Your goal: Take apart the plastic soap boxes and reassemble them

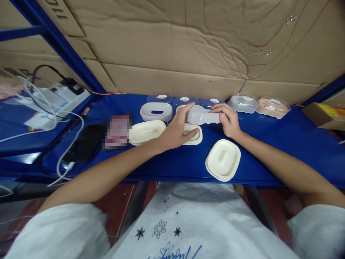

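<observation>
Both my hands are at a pale grey plastic holder (202, 116) with a wavy edge. My right hand (228, 119) pinches its right end between thumb and fingers. At its left end is my left hand (178, 127), fingers stretched out and thumb apart, above a cream tray (198, 137) that it partly hides. Another cream tray (147, 132) lies to the left. Nearer the front edge, a third cream piece (223, 160) rests by itself. Behind the left tray stands a second grey holder (156, 111) with an oval slot.
Clear lids with round labels (161, 98) line the back, beside a grey box (243, 103) and a pinkish box (272, 107). A phone (83, 143), cables and a power strip (64, 104) occupy the left. An open carton (323, 115) is at the right.
</observation>
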Demonstrator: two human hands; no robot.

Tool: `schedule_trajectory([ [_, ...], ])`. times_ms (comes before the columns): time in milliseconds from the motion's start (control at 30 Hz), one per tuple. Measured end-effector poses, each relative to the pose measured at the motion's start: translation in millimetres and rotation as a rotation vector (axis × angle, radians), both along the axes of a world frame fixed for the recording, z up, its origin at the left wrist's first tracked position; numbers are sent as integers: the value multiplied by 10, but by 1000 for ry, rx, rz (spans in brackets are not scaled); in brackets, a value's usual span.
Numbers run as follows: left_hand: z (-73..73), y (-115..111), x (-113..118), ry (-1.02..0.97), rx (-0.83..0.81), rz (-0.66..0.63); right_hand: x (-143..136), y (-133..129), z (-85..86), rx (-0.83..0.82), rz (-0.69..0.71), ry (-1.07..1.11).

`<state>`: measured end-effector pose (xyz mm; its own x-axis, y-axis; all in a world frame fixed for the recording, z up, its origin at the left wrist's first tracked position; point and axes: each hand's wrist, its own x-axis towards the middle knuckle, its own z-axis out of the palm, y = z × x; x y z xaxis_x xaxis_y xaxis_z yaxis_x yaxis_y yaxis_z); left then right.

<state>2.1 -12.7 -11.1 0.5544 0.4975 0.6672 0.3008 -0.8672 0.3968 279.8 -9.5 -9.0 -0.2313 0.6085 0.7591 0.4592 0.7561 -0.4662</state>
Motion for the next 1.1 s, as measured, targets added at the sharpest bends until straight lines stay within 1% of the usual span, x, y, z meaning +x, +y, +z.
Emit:
schedule_trajectory([
  [67,12,-24,9,4,61,-10,23,40,-10,34,-40,61],
  [133,56,-56,8,-14,117,-28,63,103,-35,49,-106,122],
  [233,166,-152,-4,1,214,-88,146,223,-92,35,-278,176],
  [300,237,-265,3,96,270,-174,200,295,-123,20,-376,185],
  [400,277,-467,55,297,272,-358,276,339,-105,52,-432,133],
  [467,249,-573,105,402,251,-458,339,316,-40,95,-439,47],
  [533,195,-629,148,464,242,-510,430,263,50,114,-432,-32],
  [600,140,-638,172,484,239,-528,545,201,129,114,-439,-89],
  [667,98,-617,175,479,235,-528,662,147,168,124,-454,-145],
  [767,56,-575,162,440,232,-512,774,98,144,141,-421,-236],
  [933,21,-524,144,396,223,-472,769,78,61,77,-277,-440],
  [1000,27,-512,140,402,228,-468,763,79,54,46,-268,-478],
  [1100,51,-504,134,428,246,-454,777,88,50,13,-287,-480],
])
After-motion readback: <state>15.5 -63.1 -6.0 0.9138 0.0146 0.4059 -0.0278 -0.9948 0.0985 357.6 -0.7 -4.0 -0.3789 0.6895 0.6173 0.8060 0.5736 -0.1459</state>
